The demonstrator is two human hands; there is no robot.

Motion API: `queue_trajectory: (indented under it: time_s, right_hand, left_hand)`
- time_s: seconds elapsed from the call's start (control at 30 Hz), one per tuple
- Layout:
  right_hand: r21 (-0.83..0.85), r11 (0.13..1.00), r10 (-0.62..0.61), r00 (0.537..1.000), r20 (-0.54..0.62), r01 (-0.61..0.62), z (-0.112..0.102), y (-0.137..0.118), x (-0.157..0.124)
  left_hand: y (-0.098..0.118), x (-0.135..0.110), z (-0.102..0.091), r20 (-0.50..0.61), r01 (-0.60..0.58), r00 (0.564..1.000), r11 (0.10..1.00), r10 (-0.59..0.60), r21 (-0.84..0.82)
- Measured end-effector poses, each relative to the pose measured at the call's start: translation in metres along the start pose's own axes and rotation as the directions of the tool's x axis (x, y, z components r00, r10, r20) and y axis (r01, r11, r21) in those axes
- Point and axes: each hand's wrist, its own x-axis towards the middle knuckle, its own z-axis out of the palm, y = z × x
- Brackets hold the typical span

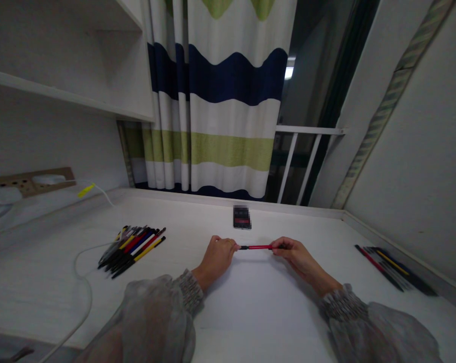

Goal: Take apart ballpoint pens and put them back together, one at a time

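Observation:
A red pen (260, 247) with black ends is held level between my two hands, above a white sheet of paper (258, 302) on the desk. My left hand (219, 256) pinches its black left end with closed fingers. At the other end, the fingers of my right hand (292, 254) are closed around the black part, which they partly hide. Beyond the pen lies a phone (242, 218) with its screen lit.
A pile of pens (133, 249) in several colours lies to the left, near a white cable (84, 297). More pens (392, 267) rest at the right by the wall. A power strip (31, 184) is on the left wall; a striped curtain (235, 116) hangs behind the desk.

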Motion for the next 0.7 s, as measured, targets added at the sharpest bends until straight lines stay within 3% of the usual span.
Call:
queue_trajectory:
  time_s: [0.1,0.2,0.4,0.53,0.7]
  right_hand:
    - [0.044,0.993,0.110,0.994,0.007,-0.110,0.003,-0.002,-0.003]
    - [-0.021,0.979,0.205,0.978,0.042,-0.205,0.005,-0.001,-0.004]
    - [0.020,0.999,0.033,0.995,-0.090,-0.032,-0.003,-0.005,0.001]
    - [0.044,0.999,0.017,0.986,-0.168,-0.009,-0.010,-0.010,0.003]
    - [-0.127,0.992,-0.008,0.960,-0.279,-0.029,-0.021,-0.008,0.007]
  left_hand:
    - [-0.001,0.000,0.000,-0.011,0.004,1.000,1.000,-0.004,-0.007]
    - [-0.001,0.000,0.000,-0.013,0.004,1.000,1.000,-0.004,-0.011]
    - [-0.003,0.000,0.000,-0.005,0.016,1.000,1.000,-0.017,-0.012]
    - [-0.006,0.001,-0.001,-0.003,0.040,0.999,0.999,-0.040,-0.011]
    - [-0.007,0.001,-0.001,0.017,0.064,0.998,0.998,-0.064,0.013]
